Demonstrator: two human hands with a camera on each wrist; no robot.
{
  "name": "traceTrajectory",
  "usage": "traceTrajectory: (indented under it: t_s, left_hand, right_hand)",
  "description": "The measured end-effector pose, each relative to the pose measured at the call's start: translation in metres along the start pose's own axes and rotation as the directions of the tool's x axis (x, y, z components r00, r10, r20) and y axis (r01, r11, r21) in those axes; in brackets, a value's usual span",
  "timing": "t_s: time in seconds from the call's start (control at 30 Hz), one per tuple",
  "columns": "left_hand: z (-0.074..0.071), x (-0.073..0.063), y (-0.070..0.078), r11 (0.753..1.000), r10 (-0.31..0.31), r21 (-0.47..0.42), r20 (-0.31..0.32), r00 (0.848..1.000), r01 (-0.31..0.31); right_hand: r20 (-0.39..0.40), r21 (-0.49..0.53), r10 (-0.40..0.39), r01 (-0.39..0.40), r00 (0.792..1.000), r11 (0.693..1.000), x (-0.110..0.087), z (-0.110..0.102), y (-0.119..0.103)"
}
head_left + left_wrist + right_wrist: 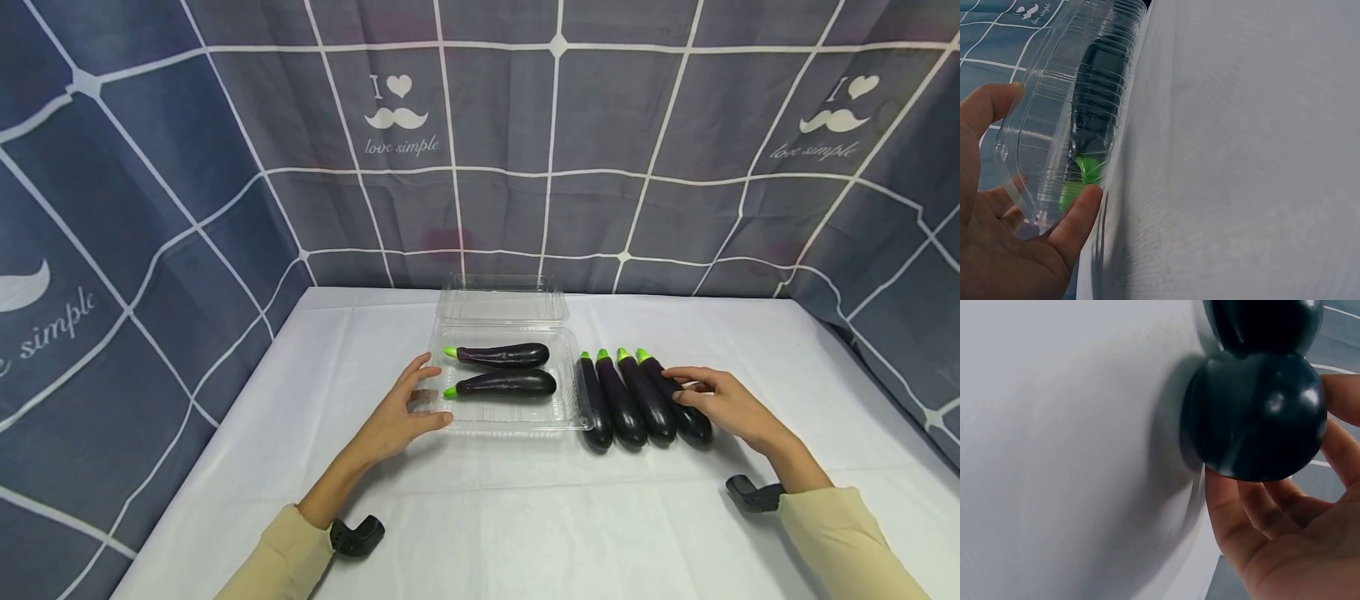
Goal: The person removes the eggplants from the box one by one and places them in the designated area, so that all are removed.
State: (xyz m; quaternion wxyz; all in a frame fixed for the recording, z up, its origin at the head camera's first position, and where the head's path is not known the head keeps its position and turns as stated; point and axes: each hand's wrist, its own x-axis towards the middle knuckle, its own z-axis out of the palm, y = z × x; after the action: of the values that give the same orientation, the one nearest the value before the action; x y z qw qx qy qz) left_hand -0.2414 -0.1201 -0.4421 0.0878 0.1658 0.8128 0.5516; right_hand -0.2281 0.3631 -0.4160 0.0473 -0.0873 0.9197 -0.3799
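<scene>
Right grip (723, 408) curls round one of four eggplants (693, 427); spread left grip (397, 419) touches one tray (510, 414) (two inside).

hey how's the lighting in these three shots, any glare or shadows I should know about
Head view: bright, with soft shadows near the left hand and right hand on the white cloth; left wrist view: dimmer, pale glints along the clear box; right wrist view: glare spots on the nearest eggplant, a soft shadow beside it.
</scene>
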Motion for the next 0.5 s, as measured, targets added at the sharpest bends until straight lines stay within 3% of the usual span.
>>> traceTrajectory:
  t_s: [0.5]
  left_hand:
    - [-0.0002, -0.0007, 0.0005, 1.0, -0.001, -0.003, 0.001, 1.0, 0.001]
  right_hand:
    - [-0.003, 0.016, 0.008, -0.008, 1.0, 1.0, -0.0005, 0.001, 0.0011]
